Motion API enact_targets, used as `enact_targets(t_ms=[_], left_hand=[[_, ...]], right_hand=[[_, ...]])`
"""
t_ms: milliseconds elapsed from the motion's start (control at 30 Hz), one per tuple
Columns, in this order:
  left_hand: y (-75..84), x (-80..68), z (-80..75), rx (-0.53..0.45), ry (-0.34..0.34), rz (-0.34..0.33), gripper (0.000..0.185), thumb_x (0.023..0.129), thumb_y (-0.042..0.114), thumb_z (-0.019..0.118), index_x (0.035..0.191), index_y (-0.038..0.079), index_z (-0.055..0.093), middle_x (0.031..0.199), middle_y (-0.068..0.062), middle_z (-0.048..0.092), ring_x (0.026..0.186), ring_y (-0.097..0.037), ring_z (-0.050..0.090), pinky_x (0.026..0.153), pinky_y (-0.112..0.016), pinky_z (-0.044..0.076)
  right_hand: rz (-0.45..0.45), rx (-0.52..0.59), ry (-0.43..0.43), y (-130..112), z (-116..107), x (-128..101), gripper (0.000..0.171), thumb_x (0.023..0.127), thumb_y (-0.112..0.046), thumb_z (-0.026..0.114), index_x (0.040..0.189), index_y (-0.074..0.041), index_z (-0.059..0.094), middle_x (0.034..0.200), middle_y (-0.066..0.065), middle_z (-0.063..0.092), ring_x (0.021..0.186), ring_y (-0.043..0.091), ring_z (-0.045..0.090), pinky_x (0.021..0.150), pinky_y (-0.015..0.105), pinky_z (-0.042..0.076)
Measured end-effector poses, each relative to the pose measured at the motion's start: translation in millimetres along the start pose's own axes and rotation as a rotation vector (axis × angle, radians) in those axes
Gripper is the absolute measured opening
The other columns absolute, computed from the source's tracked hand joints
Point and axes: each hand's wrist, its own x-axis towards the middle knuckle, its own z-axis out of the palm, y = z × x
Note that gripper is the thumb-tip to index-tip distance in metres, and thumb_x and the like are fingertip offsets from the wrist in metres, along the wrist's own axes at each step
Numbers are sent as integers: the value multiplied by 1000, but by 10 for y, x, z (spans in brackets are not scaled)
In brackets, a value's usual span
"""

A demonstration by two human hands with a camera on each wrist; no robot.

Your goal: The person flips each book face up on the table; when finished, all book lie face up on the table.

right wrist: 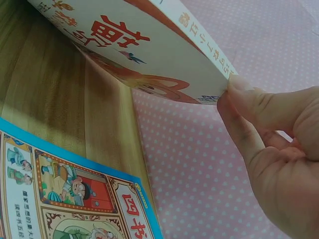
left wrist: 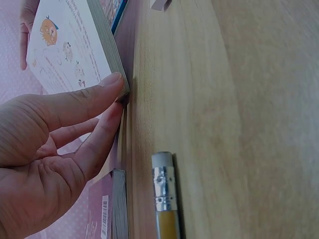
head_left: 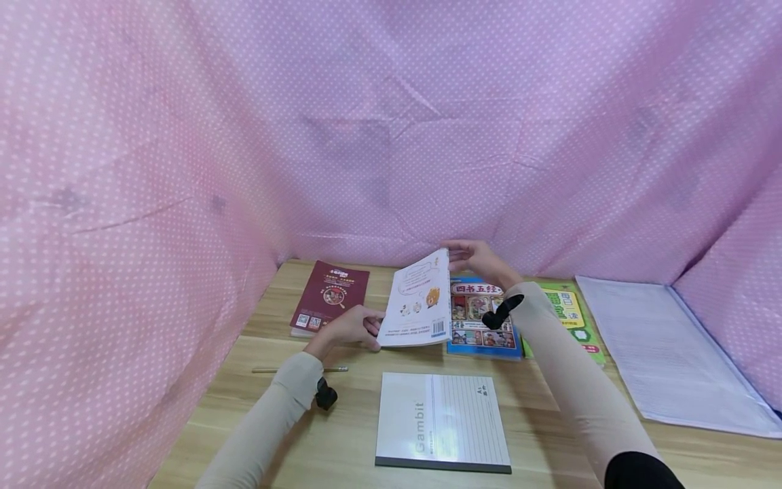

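While the left hand (head_left: pixel 352 327) and right hand (head_left: pixel 480 261) pinch the tilted white book (head_left: pixel 415 302) near the bench's (head_left: pixel 348 435) far edge, I can't tell what the pale folder (head_left: pixel 672 353) holds

Gambit notebk (head_left: pixel 441 421); pencil (left wrist: pixel 165 195) to L; prob. plastic folder (head_left: pixel 662 350) R

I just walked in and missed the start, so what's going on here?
A person is holding a white paperback book with cartoon animals, tilted over a light wooden table. The left hand pinches its near-left corner; the right hand pinches the far-right one. In the head view it shows between a maroon rectangular book and a blue-bordered illustrated book. A white lined notebook lies closer to the person.
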Motion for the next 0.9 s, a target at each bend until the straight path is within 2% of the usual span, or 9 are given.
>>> enact_targets(t_ms=[233, 567, 733, 900], left_hand=[[-29, 26, 15, -10, -9, 9, 74, 77, -3, 84, 145, -1, 54, 106, -10, 68, 94, -15, 64, 89, -28, 55], [-36, 20, 23, -31, -34, 60, 77, 74, -5, 86, 143, -6, 52, 105, -14, 68, 94, -17, 65, 86, -25, 55], [-5, 5, 28, -23, -24, 46, 78, 74, -5, 86, 144, -6, 52, 107, -14, 67, 96, -19, 64, 87, -24, 54], [0, 8, 37, -23, -20, 30, 78, 74, -5, 86, 144, -6, 52, 109, -13, 64, 99, -20, 64, 88, -26, 54]], right_hand=[[8, -14, 12, -8, -3, -1, 62, 94, 7, 63, 152, -5, 46, 150, 23, 50, 136, 40, 49, 115, 52, 42], [32, -4, 27, -35, 13, 14, 63, 92, 8, 65, 151, -5, 47, 146, 23, 53, 134, 39, 51, 114, 51, 43], [28, -13, 24, -58, 16, 11, 63, 93, 7, 64, 152, -4, 46, 147, 25, 52, 136, 40, 50, 116, 54, 41], [43, -16, 26, -95, 18, 19, 63, 92, 7, 65, 152, -5, 46, 146, 23, 54, 136, 39, 51, 115, 51, 43]])
